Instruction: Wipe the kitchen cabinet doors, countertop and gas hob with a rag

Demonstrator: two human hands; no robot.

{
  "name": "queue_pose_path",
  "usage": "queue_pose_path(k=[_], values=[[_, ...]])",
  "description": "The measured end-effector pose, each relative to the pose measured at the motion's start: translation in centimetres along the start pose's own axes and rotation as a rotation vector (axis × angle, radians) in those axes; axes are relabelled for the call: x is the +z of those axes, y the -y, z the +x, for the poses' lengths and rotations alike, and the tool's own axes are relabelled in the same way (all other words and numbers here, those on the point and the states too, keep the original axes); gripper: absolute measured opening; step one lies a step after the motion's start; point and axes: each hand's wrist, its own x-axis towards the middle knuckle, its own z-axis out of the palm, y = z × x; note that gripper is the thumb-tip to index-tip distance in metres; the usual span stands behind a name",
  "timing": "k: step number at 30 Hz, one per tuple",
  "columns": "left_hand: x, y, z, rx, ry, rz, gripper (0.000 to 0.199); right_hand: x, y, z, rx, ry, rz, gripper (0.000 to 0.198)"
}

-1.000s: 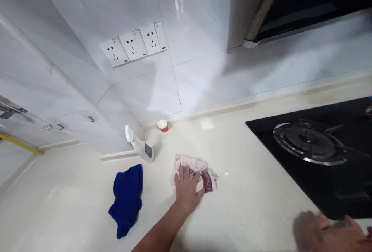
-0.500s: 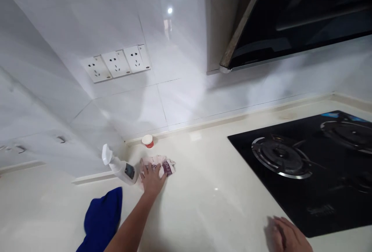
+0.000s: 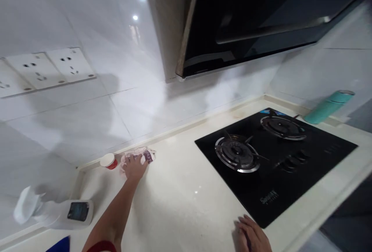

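Note:
My left hand (image 3: 135,166) presses a crumpled pale pink cloth (image 3: 149,156) with purple print onto the counter, close to the back wall. Its fingers lie over the cloth and hold it. Just left of the cloth stands a small red tub with a white lid (image 3: 108,161). My right hand (image 3: 252,236) rests on the counter at the near corner of the black gas hob (image 3: 269,184). Its fingers are loosely bent, thumb apart, with nothing seen in them; part of it is cut off by the frame's lower edge.
A white spray bottle (image 3: 62,214) stands at the left, with a blue cloth corner (image 3: 60,245) below it. A teal bottle (image 3: 329,107) is beyond the hob at the right. The dark range hood (image 3: 247,27) overhangs the hob. Wall sockets (image 3: 71,65) are at upper left.
The view has turned to the right, bringing the teal bottle and the whole hob into sight. My left hand has slid the cloth along the wall, away from the spray bottle. My right hand still rests by the hob.

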Motion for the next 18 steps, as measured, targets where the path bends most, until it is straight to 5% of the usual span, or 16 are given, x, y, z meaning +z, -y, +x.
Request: queue_pose_path(k=[4, 13, 18], values=[[0.7, -4.8, 0.6, 0.016, 0.005, -0.006, 0.063, -0.7, 1.1, 0.6, 0.026, -0.017, 0.037, 0.025], [2.6, -23.0, -2.2, 0.395, 0.181, -0.134, 0.064, -0.4, 1.6, 0.7, 0.128, -0.067, 0.1, 0.021], [2.2, -26.4, -6.8, 0.565, 0.262, -0.2, 0.064, -0.5, 2.0, 1.0, 0.213, -0.05, 0.16, 0.023]])
